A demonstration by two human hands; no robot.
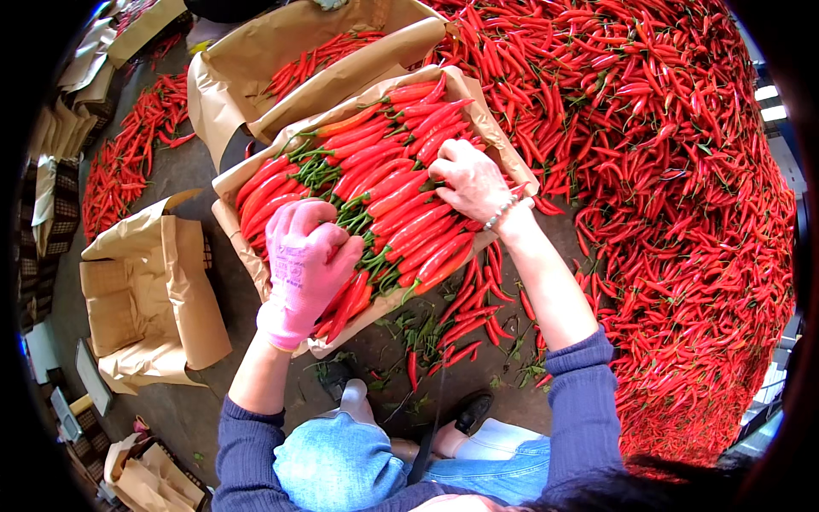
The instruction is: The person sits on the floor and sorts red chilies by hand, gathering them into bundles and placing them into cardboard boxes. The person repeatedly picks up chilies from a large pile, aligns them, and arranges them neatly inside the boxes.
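Observation:
A box lined with brown paper [521, 163] stands before me, filled with red chilli peppers [397, 192] laid in neat rows. Their green stems meet in bands between the rows. My left hand [307, 262], in a pink knitted work glove that bears writing, rests over the left rows with its fingers curled; its fingertips are hidden. My bare right hand [470, 179], with a beaded bracelet [500, 212] at the wrist, touches the chillies on the right side. Its fingers bend downward, and whether they grip a pepper is hidden.
A huge heap of loose chillies [672, 192] fills the right. Behind the box stands another paper-lined box [230, 77] with some chillies; an empty one [147, 294] sits at left. Loose peppers [473, 307] and leaves lie near my feet. More chillies [128, 160] lie far left.

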